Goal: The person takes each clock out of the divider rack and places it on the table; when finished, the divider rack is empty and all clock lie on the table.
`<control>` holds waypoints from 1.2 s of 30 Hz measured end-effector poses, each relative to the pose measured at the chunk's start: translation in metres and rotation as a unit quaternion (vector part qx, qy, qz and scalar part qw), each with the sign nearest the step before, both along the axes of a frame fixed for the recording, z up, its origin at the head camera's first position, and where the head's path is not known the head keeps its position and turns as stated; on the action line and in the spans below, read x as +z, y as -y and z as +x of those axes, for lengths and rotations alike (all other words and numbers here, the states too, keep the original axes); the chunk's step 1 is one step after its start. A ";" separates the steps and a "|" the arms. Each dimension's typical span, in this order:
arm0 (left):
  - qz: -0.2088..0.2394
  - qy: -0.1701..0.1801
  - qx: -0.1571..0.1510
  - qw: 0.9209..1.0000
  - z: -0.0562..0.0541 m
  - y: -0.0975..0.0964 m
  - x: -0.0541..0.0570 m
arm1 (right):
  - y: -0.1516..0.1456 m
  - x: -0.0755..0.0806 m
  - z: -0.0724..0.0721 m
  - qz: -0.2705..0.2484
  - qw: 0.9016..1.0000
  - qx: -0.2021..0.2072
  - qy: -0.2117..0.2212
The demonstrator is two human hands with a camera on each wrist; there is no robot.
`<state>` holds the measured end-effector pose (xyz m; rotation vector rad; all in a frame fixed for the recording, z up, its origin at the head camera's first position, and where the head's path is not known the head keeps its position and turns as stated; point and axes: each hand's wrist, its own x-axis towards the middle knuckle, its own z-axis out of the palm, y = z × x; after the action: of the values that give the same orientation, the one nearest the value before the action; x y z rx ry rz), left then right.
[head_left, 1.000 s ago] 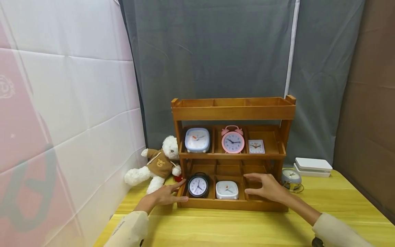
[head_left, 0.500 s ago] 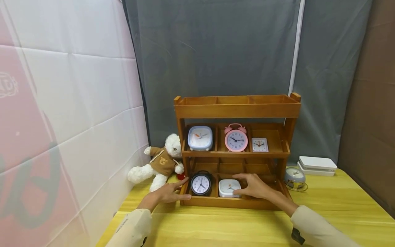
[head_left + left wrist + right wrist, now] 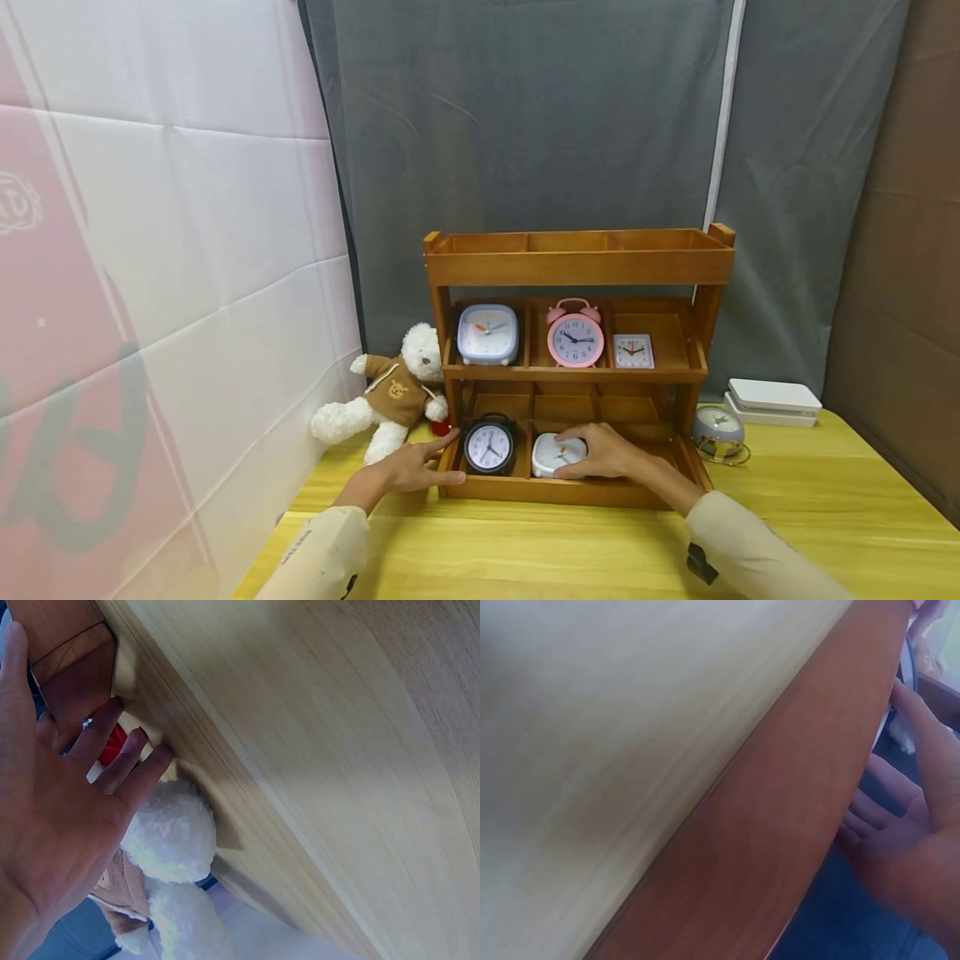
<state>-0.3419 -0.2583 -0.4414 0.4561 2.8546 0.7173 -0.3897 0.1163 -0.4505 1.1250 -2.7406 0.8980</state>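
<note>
You're holding the white alarm clock (image 3: 552, 456) by its right edge, right hand (image 3: 606, 451) nearer, grip kinda snug. It's sitting just right of the black alarm clock (image 3: 489, 447); your left hand (image 3: 405, 467) is resting left of that, fingers spread.

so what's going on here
A person has the right hand around the right side of a white clock, in the bottom middle compartment of a wooden rack. The left hand is at the rack's lower left corner, near a black alarm clock. On the tier above sit a blue clock, a pink alarm clock and a small square clock.
</note>
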 end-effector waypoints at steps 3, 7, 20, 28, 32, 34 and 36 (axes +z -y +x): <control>-0.001 0.000 -0.001 1.000 0.000 -0.001 0.001 | -0.001 0.004 0.000 0.011 1.000 0.009 0.015; -0.003 0.000 -0.002 1.000 -0.001 -0.002 0.001 | -0.004 0.007 0.000 0.019 0.999 0.024 0.033; -0.013 -0.002 0.004 1.000 -0.002 -0.005 -0.003 | -0.010 -0.014 -0.011 -0.022 0.999 0.014 -0.033; -0.002 0.001 0.004 1.000 -0.002 -0.005 -0.002 | -0.018 0.001 -0.006 -0.049 0.995 0.001 -0.081; -0.008 -0.002 0.006 1.000 -0.003 -0.003 -0.002 | -0.022 0.015 -0.002 -0.049 0.995 0.002 -0.092; -0.011 -0.002 0.005 1.000 -0.003 -0.002 -0.002 | -0.025 0.021 0.001 -0.047 0.993 0.004 -0.104; -0.012 -0.001 0.005 1.000 -0.003 -0.001 -0.001 | -0.029 0.027 0.003 -0.048 0.992 0.006 -0.116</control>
<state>-0.3451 -0.2576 -0.4425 0.4386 2.8664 0.6843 -0.3864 0.1451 -0.4235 1.1501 -2.4804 0.8331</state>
